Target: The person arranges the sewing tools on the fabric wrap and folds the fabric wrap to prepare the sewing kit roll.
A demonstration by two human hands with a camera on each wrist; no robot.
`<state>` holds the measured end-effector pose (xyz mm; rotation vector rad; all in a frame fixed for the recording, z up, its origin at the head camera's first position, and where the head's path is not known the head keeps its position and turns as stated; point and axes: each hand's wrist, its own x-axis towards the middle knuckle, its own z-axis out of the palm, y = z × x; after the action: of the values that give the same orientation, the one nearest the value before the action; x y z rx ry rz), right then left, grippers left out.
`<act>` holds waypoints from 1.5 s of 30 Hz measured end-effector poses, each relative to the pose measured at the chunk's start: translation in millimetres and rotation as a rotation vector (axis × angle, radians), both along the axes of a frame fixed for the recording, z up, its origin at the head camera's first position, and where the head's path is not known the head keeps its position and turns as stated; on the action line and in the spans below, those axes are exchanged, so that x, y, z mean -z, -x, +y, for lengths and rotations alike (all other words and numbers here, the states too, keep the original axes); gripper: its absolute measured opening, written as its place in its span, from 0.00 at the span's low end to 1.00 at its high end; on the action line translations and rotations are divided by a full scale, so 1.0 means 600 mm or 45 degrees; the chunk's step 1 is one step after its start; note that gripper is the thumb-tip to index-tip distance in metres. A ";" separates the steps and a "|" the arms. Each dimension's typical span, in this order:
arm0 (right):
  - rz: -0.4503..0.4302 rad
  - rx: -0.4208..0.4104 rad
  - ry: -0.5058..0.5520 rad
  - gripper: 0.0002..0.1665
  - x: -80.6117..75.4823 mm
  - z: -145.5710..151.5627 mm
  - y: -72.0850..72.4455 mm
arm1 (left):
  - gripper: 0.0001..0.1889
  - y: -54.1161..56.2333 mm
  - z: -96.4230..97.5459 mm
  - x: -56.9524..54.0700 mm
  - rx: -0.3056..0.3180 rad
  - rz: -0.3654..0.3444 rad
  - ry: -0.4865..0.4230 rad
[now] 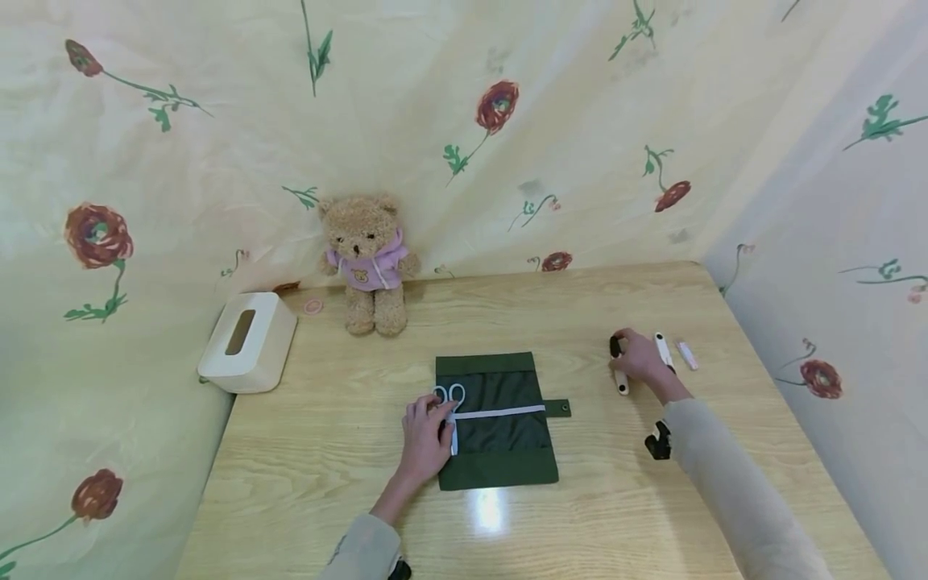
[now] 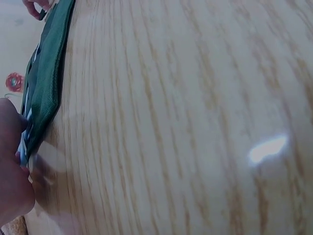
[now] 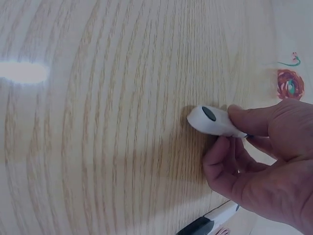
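A pair of pale scissors lies along the left side of a dark green fabric roll, handles toward the back, by the white elastic strap. My left hand holds the scissors near the strap, fingers by the handles. In the left wrist view, this hand is at the roll's edge. On the right, my right hand pinches a white-handled tool with a dark oval on its end, between thumb and fingers, close over the table. Its black far part is partly covered by the fingers.
A second white-and-black tool and a small pale pink item lie right of my right hand. A teddy bear stands at the back, beside a white tissue box and a pink ring. The roll's snap tab points right.
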<state>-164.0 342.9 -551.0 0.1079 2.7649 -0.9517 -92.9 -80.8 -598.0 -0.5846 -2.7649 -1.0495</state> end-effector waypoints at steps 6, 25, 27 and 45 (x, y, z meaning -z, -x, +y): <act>-0.029 -0.006 0.149 0.37 0.003 0.000 0.002 | 0.18 0.002 0.002 -0.008 0.026 -0.105 0.064; -0.097 0.009 0.738 0.36 -0.010 -0.105 0.001 | 0.14 0.005 0.020 -0.029 -0.006 -0.253 0.128; -0.102 -0.014 0.780 0.36 -0.010 -0.127 0.002 | 0.14 0.005 0.020 -0.030 -0.013 -0.269 0.121; -0.071 -0.142 0.850 0.33 0.009 -0.284 0.014 | 0.13 0.006 0.026 -0.038 -0.055 -0.372 0.105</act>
<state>-172.7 172.8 -556.2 -0.1236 2.2294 -1.7338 -96.4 -64.9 -574.9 -0.4067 -3.0693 -1.0946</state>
